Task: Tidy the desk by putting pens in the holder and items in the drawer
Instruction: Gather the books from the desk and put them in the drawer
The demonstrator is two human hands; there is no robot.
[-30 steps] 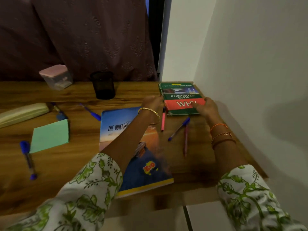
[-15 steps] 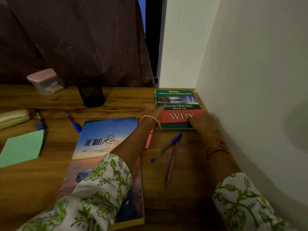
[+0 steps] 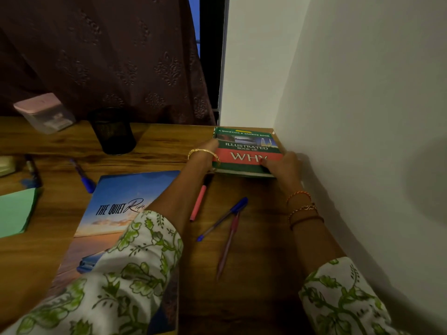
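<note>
A green and red book [image 3: 246, 151] titled "Illustrated Book of WHY" lies flat in the desk's far right corner, against the wall. My left hand [image 3: 207, 155] grips its left edge. My right hand [image 3: 283, 166] holds its near right corner, fingers on the cover. A black mesh pen holder [image 3: 112, 130] stands to the left of the book. Just in front of the book lie a pink pen [image 3: 198, 201], a blue pen [image 3: 223, 217] and a maroon pen [image 3: 227, 247]. Another blue pen [image 3: 83, 176] lies below the holder.
A large notebook [image 3: 121, 209] with "The Quiet Ride" on it lies under my left forearm. A green note pad [image 3: 15, 211], a dark marker [image 3: 32, 170] and a pale pencil case [image 3: 4, 163] sit at the left. A pink-lidded box [image 3: 43, 112] stands at the back. The white wall [image 3: 362, 141] borders the desk's right side.
Both hands have stayed on the book and slid it back towards the far right corner. My view has moved forward and to the right.
</note>
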